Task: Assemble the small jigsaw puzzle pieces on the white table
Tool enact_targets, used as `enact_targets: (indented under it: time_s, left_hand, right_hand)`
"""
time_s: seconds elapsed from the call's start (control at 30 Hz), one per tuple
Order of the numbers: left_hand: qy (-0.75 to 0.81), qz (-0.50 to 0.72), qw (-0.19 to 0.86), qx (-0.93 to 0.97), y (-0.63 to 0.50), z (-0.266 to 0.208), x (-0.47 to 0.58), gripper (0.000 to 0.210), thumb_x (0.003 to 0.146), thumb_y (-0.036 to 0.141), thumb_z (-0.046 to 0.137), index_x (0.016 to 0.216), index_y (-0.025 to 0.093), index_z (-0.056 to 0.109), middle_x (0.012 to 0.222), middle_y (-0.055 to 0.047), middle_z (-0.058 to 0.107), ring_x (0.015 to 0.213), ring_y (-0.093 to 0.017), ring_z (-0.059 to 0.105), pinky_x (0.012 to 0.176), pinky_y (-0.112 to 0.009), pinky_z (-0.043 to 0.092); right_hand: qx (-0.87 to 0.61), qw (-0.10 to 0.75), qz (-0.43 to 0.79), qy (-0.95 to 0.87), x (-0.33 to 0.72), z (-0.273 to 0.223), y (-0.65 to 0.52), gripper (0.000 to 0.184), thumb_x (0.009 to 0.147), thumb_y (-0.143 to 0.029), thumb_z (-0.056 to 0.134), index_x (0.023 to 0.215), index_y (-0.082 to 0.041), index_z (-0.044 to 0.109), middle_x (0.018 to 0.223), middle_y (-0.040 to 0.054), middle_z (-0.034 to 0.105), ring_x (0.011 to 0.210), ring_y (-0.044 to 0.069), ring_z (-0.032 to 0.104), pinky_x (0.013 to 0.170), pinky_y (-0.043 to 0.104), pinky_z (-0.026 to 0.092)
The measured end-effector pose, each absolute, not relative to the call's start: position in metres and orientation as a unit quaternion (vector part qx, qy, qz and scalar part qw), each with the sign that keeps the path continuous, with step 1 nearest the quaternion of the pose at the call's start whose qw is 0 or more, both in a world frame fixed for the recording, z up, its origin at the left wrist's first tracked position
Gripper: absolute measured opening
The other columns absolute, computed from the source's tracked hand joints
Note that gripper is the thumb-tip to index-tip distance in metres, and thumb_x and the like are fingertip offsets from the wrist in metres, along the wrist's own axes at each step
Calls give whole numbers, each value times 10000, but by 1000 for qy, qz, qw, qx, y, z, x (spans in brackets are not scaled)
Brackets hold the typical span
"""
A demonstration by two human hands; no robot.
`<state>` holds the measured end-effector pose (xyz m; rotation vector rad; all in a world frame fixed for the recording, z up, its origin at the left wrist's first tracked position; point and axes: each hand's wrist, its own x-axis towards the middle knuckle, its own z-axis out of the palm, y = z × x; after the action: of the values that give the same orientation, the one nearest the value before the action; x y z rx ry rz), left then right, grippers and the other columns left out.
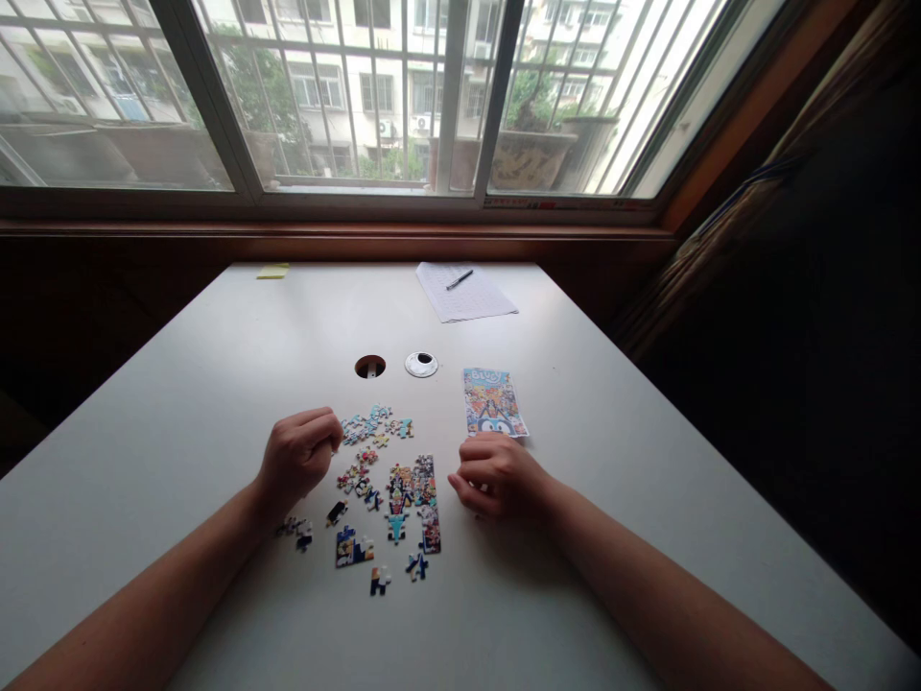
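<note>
My left hand [298, 451] is closed and rests at the left edge of the loose light-blue puzzle pieces [374, 422]. Across from it, my right hand [500, 475] lies with curled fingers on the table, just right of the partly joined puzzle [424, 489] and against the lower edge of the picture card [493, 398]. Whatever either hand may hold is hidden by the fingers. Between the hands are reddish loose pieces [358, 470]. Nearer me lie a small joined corner section [352, 547] and separate pieces [380, 580]. A few more pieces [296, 531] sit beside my left forearm.
The white table [179, 403] has a round cable hole [369, 367], with its silver cover [421, 364] lying beside it. Farther back are paper sheets [460, 297] with a pen [460, 279] on top and a yellow sticky note [273, 272]. A barred window stands beyond.
</note>
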<state>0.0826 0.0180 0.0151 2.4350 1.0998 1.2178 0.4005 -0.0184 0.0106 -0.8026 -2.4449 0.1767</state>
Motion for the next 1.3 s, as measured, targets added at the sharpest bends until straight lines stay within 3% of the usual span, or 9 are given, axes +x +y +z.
enact_targets:
  time_s: [1.03,1.3]
  left_hand:
    - [383,422,96,816,21,21,80,266,731,-34,388,632,175,522,619,16,496,572,-109,445,570,-255,344]
    - [364,366,69,854,27,17,86,229,832,43,514,794,197,681,794,-23,630,783,-170,552,730,-302,449]
  right_hand:
    - [-300,268,74,-912,403,11,-20,411,921,-219,505,532,-186,374,600,-29,358,577,122,288,600,308,249]
    - [-304,266,78,-912,403,10,-19,416,921,-224,510,531,-187,370,602,-32,341,577,122,278,595,312,245]
